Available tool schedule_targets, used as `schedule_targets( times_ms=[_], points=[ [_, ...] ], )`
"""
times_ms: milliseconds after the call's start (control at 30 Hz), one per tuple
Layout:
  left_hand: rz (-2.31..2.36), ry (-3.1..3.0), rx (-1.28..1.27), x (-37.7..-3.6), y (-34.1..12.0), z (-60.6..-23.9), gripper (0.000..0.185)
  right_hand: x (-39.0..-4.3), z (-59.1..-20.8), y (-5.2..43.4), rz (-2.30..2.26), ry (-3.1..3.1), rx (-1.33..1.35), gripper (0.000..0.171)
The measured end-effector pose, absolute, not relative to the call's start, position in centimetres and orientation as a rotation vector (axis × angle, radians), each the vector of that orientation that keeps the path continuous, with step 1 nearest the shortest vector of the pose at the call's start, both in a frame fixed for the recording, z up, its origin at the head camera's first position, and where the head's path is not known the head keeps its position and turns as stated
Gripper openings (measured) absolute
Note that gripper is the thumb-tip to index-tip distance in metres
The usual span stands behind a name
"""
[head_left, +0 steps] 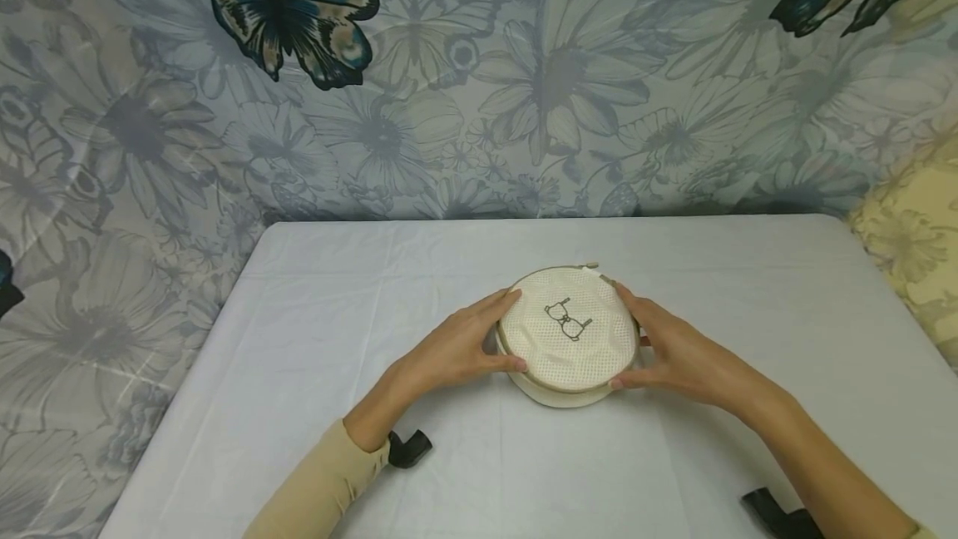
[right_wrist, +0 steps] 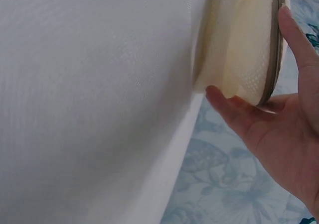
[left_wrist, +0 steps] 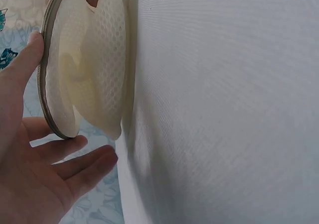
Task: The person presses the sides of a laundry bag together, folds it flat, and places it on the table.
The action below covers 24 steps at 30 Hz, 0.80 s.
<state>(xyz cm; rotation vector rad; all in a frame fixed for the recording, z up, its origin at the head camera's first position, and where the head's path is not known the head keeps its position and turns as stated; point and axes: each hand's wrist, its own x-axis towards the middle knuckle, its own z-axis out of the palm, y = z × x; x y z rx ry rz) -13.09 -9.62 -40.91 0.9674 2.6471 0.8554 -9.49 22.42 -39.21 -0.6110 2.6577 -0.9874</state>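
Observation:
A round, cream mesh laundry bag (head_left: 557, 356) sits on the white-covered table, with a zip around its top edge and a dark bra-like outline printed on the lid. My left hand (head_left: 460, 343) holds its left side, thumb and fingers spread along the zipped rim. From the opposite side, my right hand (head_left: 666, 352) grips the same rim. The left wrist view shows the soft mesh wall of the bag (left_wrist: 107, 59) sagging in folds below the zip. In the right wrist view, fingertips (right_wrist: 217, 97) touch the lower side of the bag.
A white cloth (head_left: 337, 314) covers the table. Behind it hangs a grey-blue curtain (head_left: 449, 106) with flowers and butterflies. Black wrist mounts (head_left: 410, 449) show at both forearms. Yellowish patterned fabric (head_left: 913, 248) is at the far right.

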Motion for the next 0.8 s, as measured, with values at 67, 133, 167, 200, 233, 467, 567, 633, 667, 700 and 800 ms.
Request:
schedule_targets(
  times_ms=[67, 133, 167, 200, 233, 467, 567, 633, 667, 700, 800],
  points=[
    [0.858, 2.643, 0.953, -13.07, -9.61, -40.99, 0.1, -9.51, -39.25, 22.4, -0.983, 2.657, -0.612, 0.125],
    [0.857, 2.637, 0.939, -13.05, -9.6, -41.07, 0.101, -9.51, -39.23, 22.38, -0.975, 2.659, -0.612, 0.125],
    [0.858, 2.634, 0.936, -13.04, -9.58, -41.09, 0.101, -9.51, -39.21, 22.38, -0.973, 2.659, -0.612, 0.125],
    [0.854, 2.632, 0.932, -13.01, -9.56, -41.11, 0.101, -9.51, -39.19, 22.39, -0.969, 2.661, -0.611, 0.125],
    [0.849, 2.633, 0.928, -12.99, -9.53, -41.12, 0.101, -9.51, -39.18, 22.39, -0.964, 2.662, -0.612, 0.125],
    [0.821, 2.639, 0.908, -12.84, -9.38, -41.2, 0.101, -9.43, -39.29, 22.47, -0.931, 2.673, -0.598, 0.125],
    [0.821, 2.642, 0.913, -12.8, -9.37, -41.21, 0.101, -9.41, -39.36, 22.45, -0.937, 2.673, -0.594, 0.126],
    [0.826, 2.644, 0.924, -12.8, -9.38, -41.23, 0.101, -9.39, -39.38, 22.42, -0.941, 2.671, -0.59, 0.126],
    [0.831, 2.645, 0.93, -12.81, -9.37, -41.27, 0.101, -9.38, -39.38, 22.4, -0.941, 2.672, -0.589, 0.126],
    [0.833, 2.646, 0.935, -12.83, -9.37, -41.33, 0.102, -9.37, -39.38, 22.38, -0.939, 2.671, -0.588, 0.126],
    [0.836, 2.65, 0.947, -12.84, -9.37, -41.49, 0.102, -9.37, -39.4, 22.34, -0.932, 2.674, -0.586, 0.125]
  ],
)
